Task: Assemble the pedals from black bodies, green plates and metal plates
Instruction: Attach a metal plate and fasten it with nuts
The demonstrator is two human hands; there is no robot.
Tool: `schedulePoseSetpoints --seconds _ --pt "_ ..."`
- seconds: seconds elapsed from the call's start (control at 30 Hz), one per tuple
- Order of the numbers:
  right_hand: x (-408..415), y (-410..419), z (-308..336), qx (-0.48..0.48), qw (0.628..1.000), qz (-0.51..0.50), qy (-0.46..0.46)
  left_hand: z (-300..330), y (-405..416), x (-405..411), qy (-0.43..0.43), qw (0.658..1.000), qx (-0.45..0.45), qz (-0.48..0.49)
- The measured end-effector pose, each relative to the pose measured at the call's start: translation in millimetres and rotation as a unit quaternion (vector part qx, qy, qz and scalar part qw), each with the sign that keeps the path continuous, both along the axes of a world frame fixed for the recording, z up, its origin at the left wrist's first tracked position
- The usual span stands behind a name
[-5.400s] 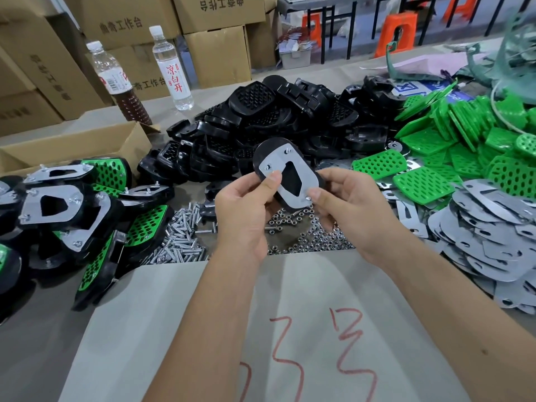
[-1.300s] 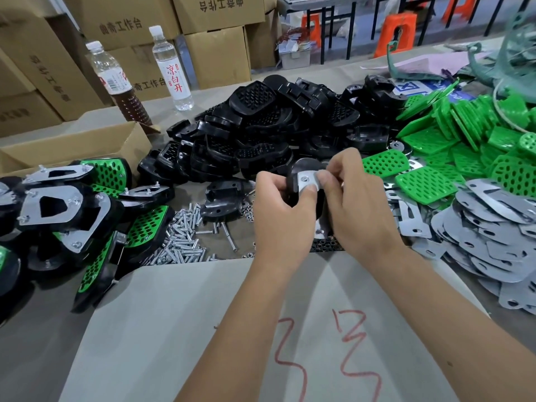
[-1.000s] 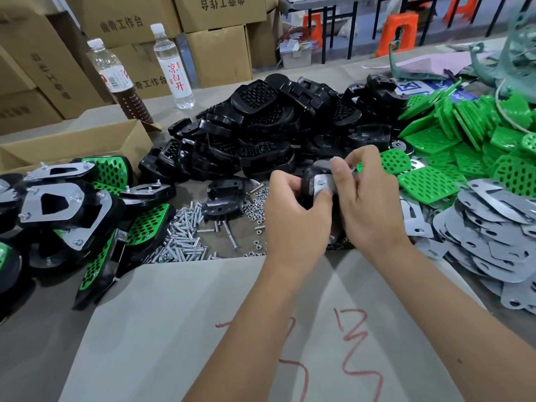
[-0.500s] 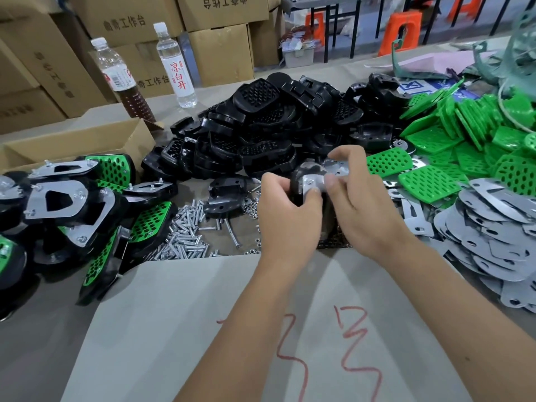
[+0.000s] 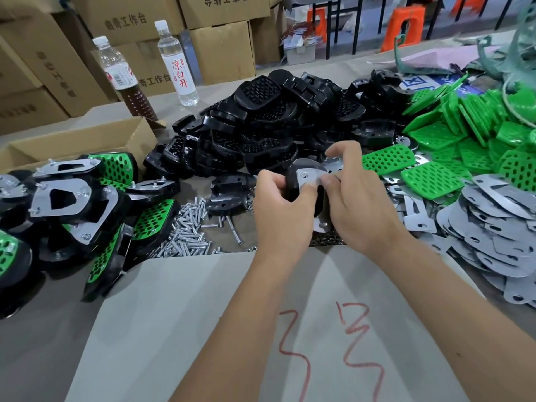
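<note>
Both hands hold one pedal (image 5: 298, 178) above the table's middle: a black body with a metal plate (image 5: 309, 177) on its upper face. My left hand (image 5: 280, 210) grips the pedal's left side, thumb on the plate. My right hand (image 5: 356, 204) grips its right side, thumb and fingers pinching at the plate's edge. Most of the pedal is hidden by the hands. A heap of black bodies (image 5: 269, 123) lies behind. Green plates (image 5: 452, 140) are piled at the right, metal plates (image 5: 499, 227) nearer at the right.
Finished pedals (image 5: 72, 204) are stacked at the left by a cardboard box (image 5: 78, 140). Loose screws (image 5: 188, 230) and nuts lie before a loose black body (image 5: 229, 192). Two bottles (image 5: 177, 62) stand at the back. A grey sheet (image 5: 232, 329) with red marks covers the near table.
The pedal has been lowered from in front of me and brought towards the table. Both hands have closed round it, and the right hand's fingers have shifted along the plate's edge.
</note>
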State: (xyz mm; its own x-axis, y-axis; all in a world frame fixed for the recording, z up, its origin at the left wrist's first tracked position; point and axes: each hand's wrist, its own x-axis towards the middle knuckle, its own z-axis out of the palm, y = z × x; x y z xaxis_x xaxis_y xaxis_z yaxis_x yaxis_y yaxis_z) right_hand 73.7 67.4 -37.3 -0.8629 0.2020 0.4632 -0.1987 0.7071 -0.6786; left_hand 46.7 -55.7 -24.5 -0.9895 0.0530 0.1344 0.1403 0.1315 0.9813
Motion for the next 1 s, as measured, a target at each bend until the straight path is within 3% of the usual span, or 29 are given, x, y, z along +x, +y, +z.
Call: schedulePoseSetpoints --seconds 0.23,0.47,0.67,0.77,0.87,1.0 --pt "2 -5 2 0.021 0.997 -0.065 0.033 1 4 3 0.079 0.997 -0.017 0.004" --pt "-1 -10 7 0.004 0.993 -0.111 0.038 0 8 6 0.070 0.997 -0.001 -0.026" --pt "1 -3 8 -0.087 0.995 -0.029 0.029 0 -3 -9 0.028 0.999 0.020 0.034" --pt "4 6 5 0.042 0.996 0.055 -0.053 1 -20 -24 0.011 0.994 0.055 0.097" --pt "5 4 4 0.216 0.957 0.090 -0.169 2 -31 -33 -0.023 0.989 0.088 0.115" --pt "6 -2 8 0.194 0.958 0.105 -0.184 4 -30 -31 -0.078 0.987 0.109 0.091"
